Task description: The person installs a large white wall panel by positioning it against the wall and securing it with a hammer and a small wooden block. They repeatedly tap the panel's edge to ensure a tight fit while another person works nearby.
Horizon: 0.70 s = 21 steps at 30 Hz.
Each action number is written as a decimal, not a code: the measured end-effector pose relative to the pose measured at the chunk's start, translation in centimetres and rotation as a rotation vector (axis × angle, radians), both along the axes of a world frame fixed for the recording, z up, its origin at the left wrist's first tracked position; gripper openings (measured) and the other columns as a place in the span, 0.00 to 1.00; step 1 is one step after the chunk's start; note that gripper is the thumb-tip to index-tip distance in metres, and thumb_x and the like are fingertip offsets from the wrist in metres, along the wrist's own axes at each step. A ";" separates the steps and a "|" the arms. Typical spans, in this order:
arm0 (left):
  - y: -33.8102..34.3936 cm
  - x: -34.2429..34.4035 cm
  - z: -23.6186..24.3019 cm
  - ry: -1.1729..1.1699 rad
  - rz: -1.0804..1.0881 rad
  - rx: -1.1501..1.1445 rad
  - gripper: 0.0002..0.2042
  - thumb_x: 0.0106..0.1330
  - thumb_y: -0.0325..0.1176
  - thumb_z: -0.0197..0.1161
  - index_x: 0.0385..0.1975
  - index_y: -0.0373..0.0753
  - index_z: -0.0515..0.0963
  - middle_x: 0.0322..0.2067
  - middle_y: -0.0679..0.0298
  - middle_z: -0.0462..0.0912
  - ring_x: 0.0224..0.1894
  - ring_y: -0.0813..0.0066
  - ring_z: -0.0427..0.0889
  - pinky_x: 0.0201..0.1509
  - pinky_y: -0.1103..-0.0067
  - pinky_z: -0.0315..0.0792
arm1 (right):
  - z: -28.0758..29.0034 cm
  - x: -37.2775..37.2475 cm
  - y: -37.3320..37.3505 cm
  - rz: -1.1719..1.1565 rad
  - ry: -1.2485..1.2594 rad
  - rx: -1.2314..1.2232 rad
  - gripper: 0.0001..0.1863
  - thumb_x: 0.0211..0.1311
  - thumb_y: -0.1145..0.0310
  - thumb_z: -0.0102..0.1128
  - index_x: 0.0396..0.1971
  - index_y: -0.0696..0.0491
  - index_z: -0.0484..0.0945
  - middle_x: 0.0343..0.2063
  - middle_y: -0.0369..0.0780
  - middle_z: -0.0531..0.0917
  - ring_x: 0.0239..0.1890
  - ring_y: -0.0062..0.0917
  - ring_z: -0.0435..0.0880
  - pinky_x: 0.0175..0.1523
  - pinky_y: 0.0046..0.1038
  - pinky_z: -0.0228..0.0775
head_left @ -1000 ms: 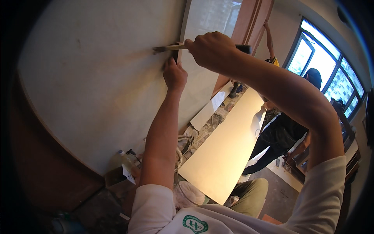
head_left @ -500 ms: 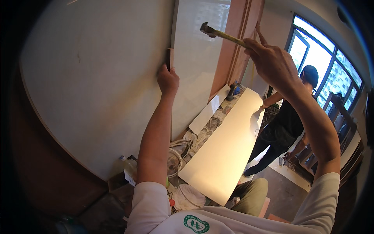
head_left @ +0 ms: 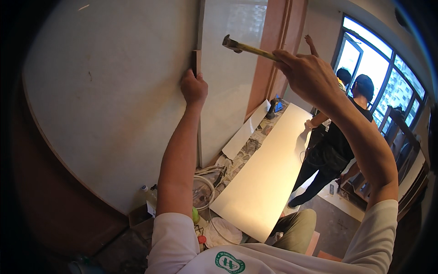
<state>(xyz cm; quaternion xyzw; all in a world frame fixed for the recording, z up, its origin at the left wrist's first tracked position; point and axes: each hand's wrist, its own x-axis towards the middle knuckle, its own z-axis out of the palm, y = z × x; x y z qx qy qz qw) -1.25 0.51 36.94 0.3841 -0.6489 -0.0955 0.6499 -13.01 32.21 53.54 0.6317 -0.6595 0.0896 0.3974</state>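
My right hand [head_left: 309,77], raised, is closed around the thin handle of a hammer [head_left: 252,49]. Its dark head points left, up and to the right of my other hand, apart from the panels. My left hand [head_left: 195,87] is closed on a narrow wooden block [head_left: 196,63], held upright along the seam between two panels. A large glossy pale panel [head_left: 114,100] fills the left side. To the right of the seam stands another pale reflective panel [head_left: 230,64], with reddish-brown wooden trim [head_left: 262,80] along its right side.
Below me lies a long pale board [head_left: 260,169] over patterned sheeting, beside a black-and-blue power tool [head_left: 273,108] and a coiled hose [head_left: 205,185]. A co-worker in black [head_left: 335,146] stands at the board's right, another person behind. A bottle [head_left: 148,194] stands lower left.
The hammer and my right hand have moved left and slightly down. My left hand has shifted slightly up with the block. A second person's head now shows near the window.
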 end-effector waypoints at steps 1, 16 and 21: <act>-0.1 0.0 0.0 -0.002 0.000 0.005 0.14 0.67 0.33 0.64 0.45 0.29 0.76 0.38 0.42 0.83 0.45 0.40 0.82 0.50 0.56 0.76 | 0.1 0.4 -0.5 0.007 0.009 0.003 0.13 0.76 0.59 0.54 0.53 0.46 0.80 0.22 0.41 0.85 0.25 0.35 0.87 0.44 0.41 0.80; -0.2 -0.4 -0.7 0.028 0.013 -0.063 0.16 0.66 0.30 0.64 0.50 0.29 0.75 0.42 0.43 0.81 0.46 0.41 0.81 0.51 0.56 0.75 | 1.7 7.6 -9.9 0.345 0.336 -0.048 0.12 0.70 0.63 0.58 0.49 0.48 0.82 0.20 0.41 0.85 0.24 0.35 0.88 0.29 0.35 0.80; -0.3 -0.6 -0.8 0.029 0.042 -0.049 0.15 0.66 0.29 0.64 0.50 0.29 0.75 0.41 0.43 0.81 0.45 0.41 0.82 0.50 0.57 0.75 | 3.4 10.8 -9.5 0.172 0.338 0.210 0.15 0.74 0.69 0.52 0.54 0.57 0.81 0.20 0.42 0.85 0.19 0.26 0.84 0.25 0.31 0.79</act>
